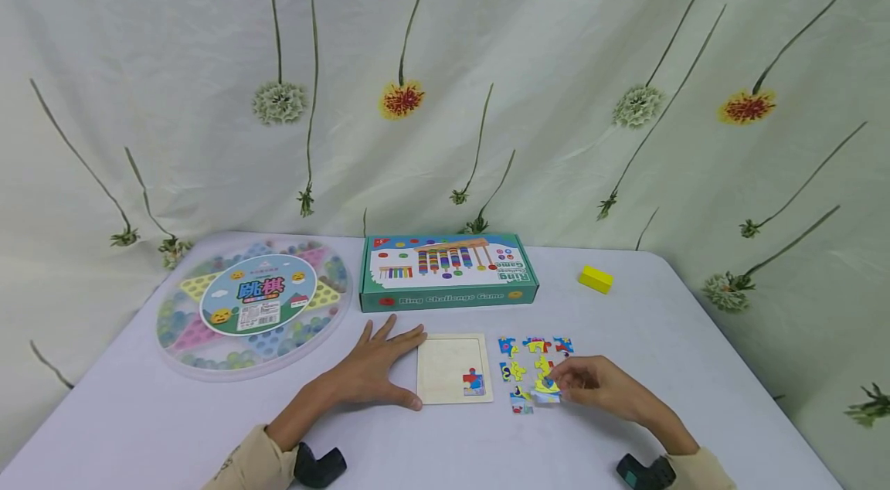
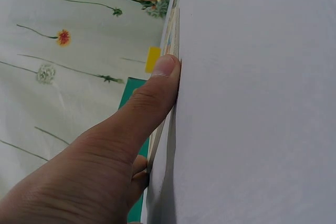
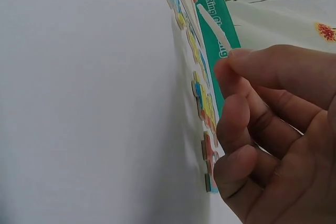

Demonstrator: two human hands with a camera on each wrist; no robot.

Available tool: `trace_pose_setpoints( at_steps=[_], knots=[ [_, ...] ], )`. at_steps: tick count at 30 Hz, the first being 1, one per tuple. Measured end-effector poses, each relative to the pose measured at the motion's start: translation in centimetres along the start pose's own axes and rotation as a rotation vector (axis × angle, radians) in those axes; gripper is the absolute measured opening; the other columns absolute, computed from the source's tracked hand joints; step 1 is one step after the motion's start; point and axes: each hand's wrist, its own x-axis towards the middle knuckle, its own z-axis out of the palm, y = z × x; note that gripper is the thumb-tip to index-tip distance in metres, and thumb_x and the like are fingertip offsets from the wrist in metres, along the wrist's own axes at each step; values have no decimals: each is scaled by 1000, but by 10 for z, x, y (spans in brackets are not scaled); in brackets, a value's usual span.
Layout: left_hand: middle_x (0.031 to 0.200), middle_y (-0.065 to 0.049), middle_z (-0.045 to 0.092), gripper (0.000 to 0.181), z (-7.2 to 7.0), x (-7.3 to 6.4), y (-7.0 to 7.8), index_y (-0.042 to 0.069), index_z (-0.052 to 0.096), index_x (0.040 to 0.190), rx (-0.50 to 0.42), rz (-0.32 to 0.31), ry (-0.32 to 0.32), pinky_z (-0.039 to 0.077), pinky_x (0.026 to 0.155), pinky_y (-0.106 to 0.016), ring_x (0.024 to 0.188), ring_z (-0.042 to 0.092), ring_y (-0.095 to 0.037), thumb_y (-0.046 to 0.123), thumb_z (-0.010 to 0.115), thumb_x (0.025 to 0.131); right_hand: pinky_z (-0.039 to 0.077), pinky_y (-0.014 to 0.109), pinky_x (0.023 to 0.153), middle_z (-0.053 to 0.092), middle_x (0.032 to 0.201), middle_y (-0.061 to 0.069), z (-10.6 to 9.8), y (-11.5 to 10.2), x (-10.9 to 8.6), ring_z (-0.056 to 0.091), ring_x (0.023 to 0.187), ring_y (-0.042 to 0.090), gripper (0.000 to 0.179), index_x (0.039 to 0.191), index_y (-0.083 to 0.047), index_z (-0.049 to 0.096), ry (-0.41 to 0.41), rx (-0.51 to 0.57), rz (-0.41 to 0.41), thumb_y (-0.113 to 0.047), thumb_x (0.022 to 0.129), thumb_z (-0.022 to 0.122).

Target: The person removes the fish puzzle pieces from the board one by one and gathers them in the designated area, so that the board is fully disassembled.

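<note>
My left hand (image 1: 375,370) lies with fingers spread at the left edge of a square wooden puzzle tray (image 1: 441,358). Its thumb (image 2: 165,69) touches the tray's near side in the left wrist view. One red and blue puzzle piece sits in the tray's lower right corner (image 1: 474,382). Over the loose pieces at the right, my right hand (image 1: 594,383) pinches a puzzle piece (image 3: 214,27) between thumb and forefinger. The right wrist view shows that piece edge-on, raised off the table. Several loose puzzle pieces (image 1: 514,372) lie in rough rows beside the tray.
A green Ring Challenge Game box (image 1: 448,297) lies behind the tray. To the left is a round Chinese checkers set (image 1: 257,297) under a clear cover. A yellow block (image 1: 596,279) rests at the back right. Flowered cloth (image 1: 445,88) hangs behind the white table.
</note>
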Motion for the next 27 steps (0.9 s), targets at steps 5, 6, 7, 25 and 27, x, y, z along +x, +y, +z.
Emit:
trace_pose_setpoints(
  at_steps=[5,6,7,25,27],
  knots=[
    [156,0,31,103,0,0,0,18,39,148,0,1,-3,-8,112,-64,146,1,-41,68,75,64,46,19,66,59,88,4,-1,5,-3,53,79,11,22,108,-2,66,-14,12,0,-10,88,67],
    [156,0,31,103,0,0,0,18,39,148,0,0,-2,-8,112,-64,146,1,-41,68,75,64,46,19,66,59,88,4,-1,5,-4,53,79,11,22,108,-2,66,-19,18,2,-10,88,67],
    [156,0,31,103,0,1,0,18,39,148,0,0,-3,-8,112,-64,146,1,-41,68,75,64,46,19,66,60,88,4,-2,6,-4,54,79,11,22,108,-2,66,-23,24,4,-10,88,67],
    [156,2,31,105,0,0,0,19,39,148,4,-14,0,-8,112,-63,146,0,-40,68,75,63,42,17,60,57,82,2,-1,11,-7,51,72,6,20,107,-3,69,-21,-22,-28,-4,87,66],
    [156,2,31,104,0,0,0,19,39,148,2,-13,0,-8,112,-63,146,0,-40,68,75,63,42,16,59,57,81,1,0,10,-8,50,70,5,20,106,-4,69,-16,-44,-29,-2,87,64]
  ],
)
